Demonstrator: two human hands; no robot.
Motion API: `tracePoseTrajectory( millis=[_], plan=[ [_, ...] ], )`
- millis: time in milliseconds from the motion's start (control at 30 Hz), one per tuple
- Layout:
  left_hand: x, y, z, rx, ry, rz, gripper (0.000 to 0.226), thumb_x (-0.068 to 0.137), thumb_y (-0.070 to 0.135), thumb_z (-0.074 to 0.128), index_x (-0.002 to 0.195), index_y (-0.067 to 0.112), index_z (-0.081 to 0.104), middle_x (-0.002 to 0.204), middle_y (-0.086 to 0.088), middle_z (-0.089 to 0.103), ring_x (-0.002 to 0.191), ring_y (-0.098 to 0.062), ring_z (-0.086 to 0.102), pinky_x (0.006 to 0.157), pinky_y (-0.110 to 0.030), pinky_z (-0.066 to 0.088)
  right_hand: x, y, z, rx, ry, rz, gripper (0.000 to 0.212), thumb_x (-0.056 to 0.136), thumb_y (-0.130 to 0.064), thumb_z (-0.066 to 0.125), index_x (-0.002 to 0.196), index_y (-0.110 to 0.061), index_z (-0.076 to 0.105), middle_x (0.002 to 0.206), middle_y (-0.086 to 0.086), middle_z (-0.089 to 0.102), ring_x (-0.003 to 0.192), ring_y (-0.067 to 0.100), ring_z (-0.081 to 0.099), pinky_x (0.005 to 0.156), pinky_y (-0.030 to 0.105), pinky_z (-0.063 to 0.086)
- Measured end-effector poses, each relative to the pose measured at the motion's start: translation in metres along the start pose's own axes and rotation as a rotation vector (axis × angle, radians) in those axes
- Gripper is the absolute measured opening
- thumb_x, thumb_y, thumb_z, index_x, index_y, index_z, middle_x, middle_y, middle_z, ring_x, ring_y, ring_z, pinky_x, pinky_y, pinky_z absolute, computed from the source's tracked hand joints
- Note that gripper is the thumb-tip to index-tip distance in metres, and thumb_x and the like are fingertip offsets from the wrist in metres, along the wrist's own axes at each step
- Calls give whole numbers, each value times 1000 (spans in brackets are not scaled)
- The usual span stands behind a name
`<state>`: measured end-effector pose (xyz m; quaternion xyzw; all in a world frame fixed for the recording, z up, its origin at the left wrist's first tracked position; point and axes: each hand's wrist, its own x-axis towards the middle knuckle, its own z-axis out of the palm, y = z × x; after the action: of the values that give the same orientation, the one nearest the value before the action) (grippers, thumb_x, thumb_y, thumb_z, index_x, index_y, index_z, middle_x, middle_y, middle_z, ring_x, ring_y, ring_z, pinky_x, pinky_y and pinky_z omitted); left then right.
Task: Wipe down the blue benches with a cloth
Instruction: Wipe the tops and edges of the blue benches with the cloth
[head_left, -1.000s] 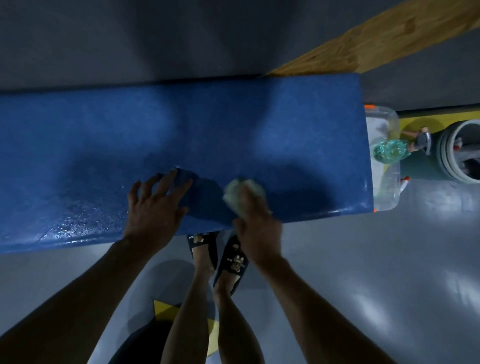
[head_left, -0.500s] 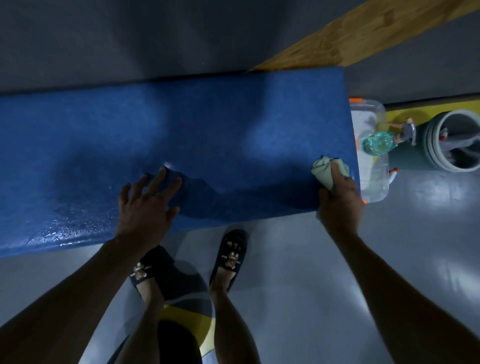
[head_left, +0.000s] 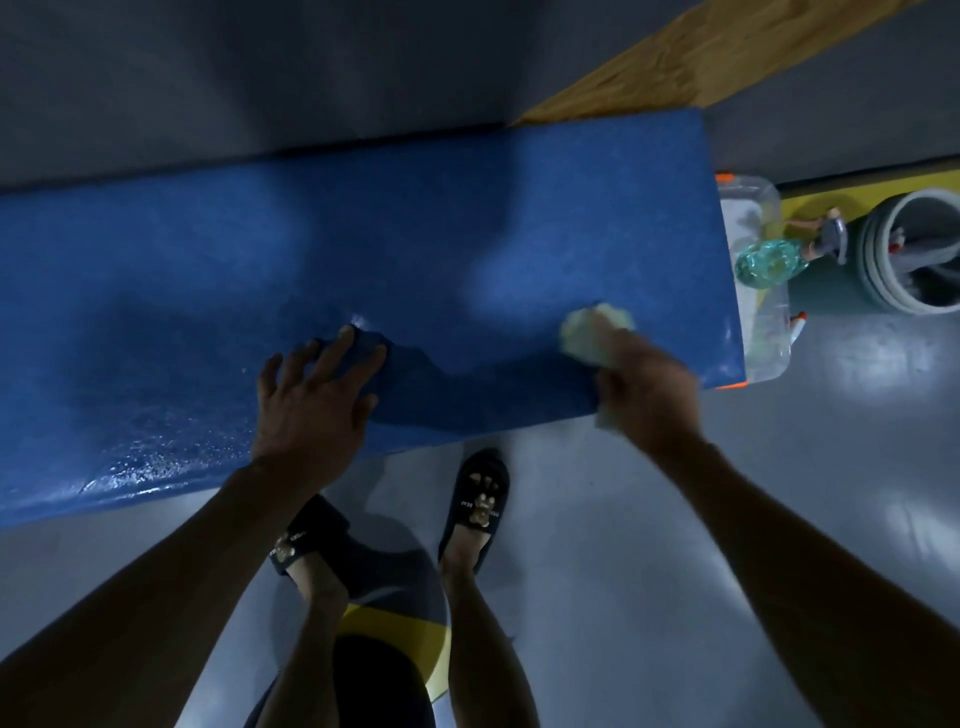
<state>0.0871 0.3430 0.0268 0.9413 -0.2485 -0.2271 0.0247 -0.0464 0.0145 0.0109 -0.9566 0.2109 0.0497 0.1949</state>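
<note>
Wiping the blue bench (head_left: 467, 218) near its right end — right hand (head_left: 647, 395) clenched round the pale cloth (head_left: 595, 330), left hand (head_left: 311, 400) splayed flat, bracing; suggest overlapping strokes, steady pressure, finish the near edge

A grey floor (head_left: 649, 571) fills the near part of the scene, and on it stand two feet in black sandals (head_left: 480, 501) with small gold ornaments. At the far right a clear plastic tub (head_left: 769, 332) with orange clips holds a green spray bottle (head_left: 769, 262), just beside a rolled grey mat (head_left: 909, 249). A wooden plank (head_left: 701, 57) runs diagonally at the far right.
</note>
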Motion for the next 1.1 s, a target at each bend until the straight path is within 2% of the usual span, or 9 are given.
tracePoseTrajectory(
  millis=[133,267,333,467,567,633,800,967,1100],
  plan=[
    [-1,-8,4,-9,71,47,55,89,32,60,142,35,44,153,-2,40,129,-40,42,106,-57,31,2,17,-4,28,137,374,58,87,-29,51,144,-33,44,116,14,65,102,38,60,81,38,48],
    [-10,-20,6,-52,152,76,52,91,34,43,143,33,43,150,0,42,128,-34,42,105,-53,31,-21,-65,42,199,226,502,63,85,-25,50,147,-30,40,138,7,57,115,35,59,91,41,48],
    [-18,-27,8,-88,159,58,53,90,34,40,144,32,42,151,1,39,131,-31,38,106,-51,28,-39,-116,66,241,185,411,62,84,-22,53,145,-29,45,139,4,56,118,33,58,92,41,49],
    [-33,-39,9,-128,150,27,54,91,32,42,145,28,42,153,-1,36,136,-31,34,108,-51,27,-58,-190,90,164,-20,-47,64,81,-19,55,144,-23,44,142,1,53,117,23,59,89,34,53],
    [-41,-54,4,-140,146,8,54,91,30,43,144,25,44,151,-2,39,135,-32,36,106,-53,30,-45,-174,77,41,-143,-308,67,78,-23,56,144,-26,44,138,-1,56,93,28,68,77,37,58],
    [-44,-65,0,-146,150,0,53,91,30,43,143,24,46,151,-2,40,134,-33,36,106,-52,30,-32,-136,60,-51,-154,-351,69,75,-18,58,143,-25,47,139,3,56,96,36,66,82,42,57],
    [-51,-90,-2,-157,162,-2,53,91,30,42,143,22,47,148,-4,43,132,-34,38,105,-51,30,-9,-45,13,30,80,178,63,81,-24,48,143,-18,48,127,18,62,108,41,60,91,40,49],
    [-61,-107,3,-165,158,-19,53,91,31,39,143,22,46,149,-3,42,134,-33,36,106,-51,29,-19,-113,57,185,247,552,61,88,-26,51,148,-29,39,136,10,58,114,35,59,94,38,46],
    [-65,-119,7,-157,137,-16,52,92,31,40,144,24,44,150,-3,39,135,-33,35,106,-53,30,-47,-212,104,254,171,331,60,86,-19,53,145,-20,45,136,9,59,115,33,60,91,43,52]
  ],
)
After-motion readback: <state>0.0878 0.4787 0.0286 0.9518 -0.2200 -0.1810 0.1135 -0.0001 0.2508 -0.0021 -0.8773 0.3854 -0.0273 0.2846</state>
